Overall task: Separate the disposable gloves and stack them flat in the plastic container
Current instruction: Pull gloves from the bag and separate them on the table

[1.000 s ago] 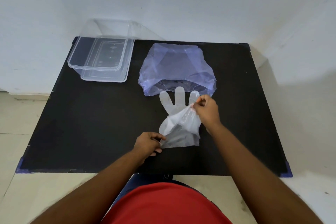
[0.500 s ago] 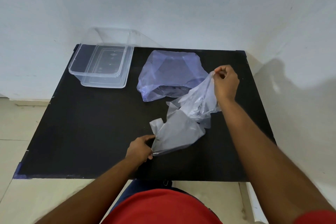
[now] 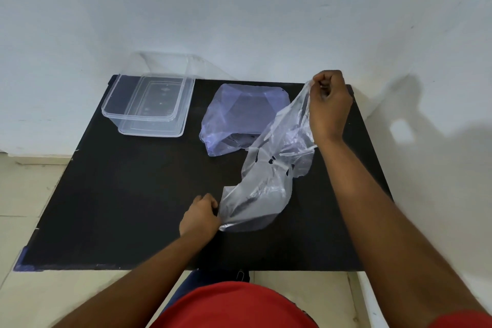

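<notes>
While peeling gloves apart: left hand pinching cuff low on bench as anchor, right hand pinching top layer, lifted high; tub empty.

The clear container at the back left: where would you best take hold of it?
Probably by the long near rim of the plastic container, coming from the front with the left hand. It stands upright and open, its thin lip juts out, and bare table lies before it.

black table top fills mid frame, blue tape on lower-left corner. white wall across top. pale tiled floor at left. red shirt bottom centre.
</notes>
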